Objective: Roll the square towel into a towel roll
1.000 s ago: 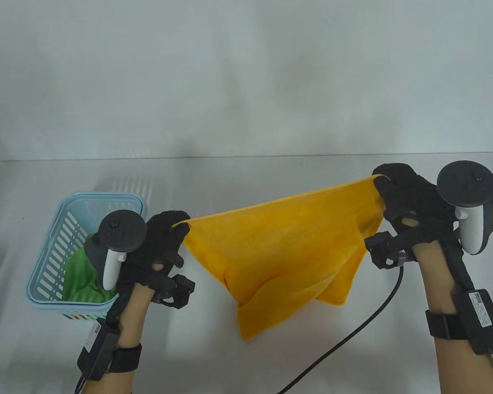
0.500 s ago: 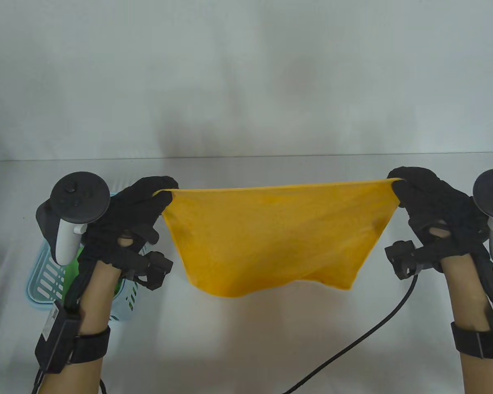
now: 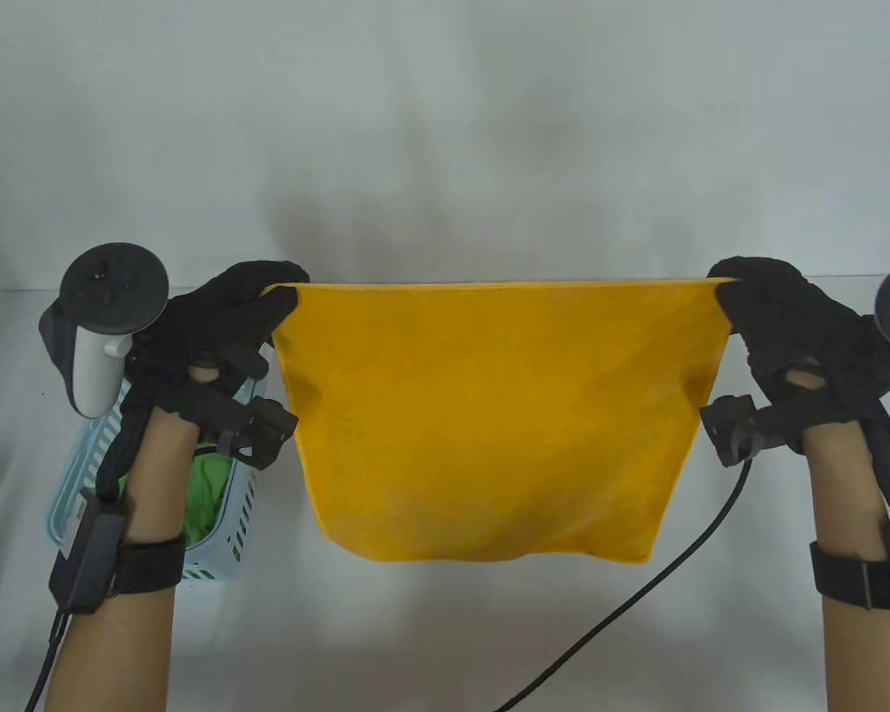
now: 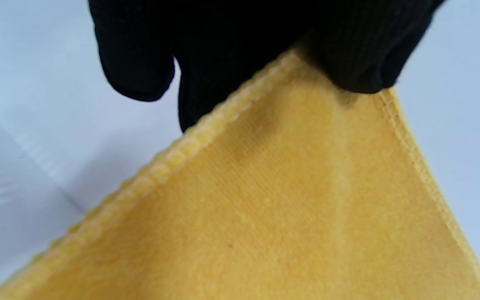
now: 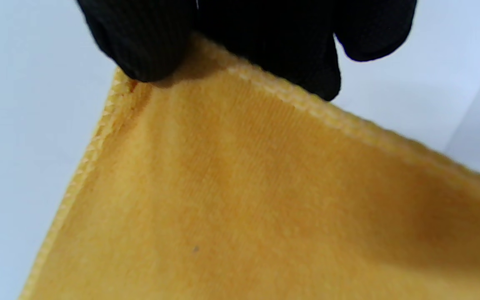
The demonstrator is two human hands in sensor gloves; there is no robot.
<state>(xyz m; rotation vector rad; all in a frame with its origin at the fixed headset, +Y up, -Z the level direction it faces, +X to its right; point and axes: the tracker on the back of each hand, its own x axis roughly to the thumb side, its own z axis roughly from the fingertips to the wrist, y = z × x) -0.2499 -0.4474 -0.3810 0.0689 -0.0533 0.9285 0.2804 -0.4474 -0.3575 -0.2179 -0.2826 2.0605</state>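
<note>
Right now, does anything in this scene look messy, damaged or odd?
Nothing stands out. The yellow towel hangs spread between the left hand and right hand; a green cloth sits crumpled in the blue basket.

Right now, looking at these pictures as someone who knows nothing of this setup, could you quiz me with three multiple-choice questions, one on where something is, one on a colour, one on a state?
1. Where is the light blue slotted basket?
A. On the table under the left forearm
B. Beside the right hand
C. On top of the towel

2. What colour is the cloth inside the basket?
A. Red
B. Green
C. White

3. How is the yellow square towel held?
A. Lying flat on the table
B. Rolled into a tube
C. Hanging spread, pinched at its two top corners

Answers:
1 A: the table view shows it at the left, partly hidden by that arm.
2 B: the green cloth shows through the basket's open top.
3 C: the left hand and right hand each pinch a corner, as both wrist views confirm.
</note>
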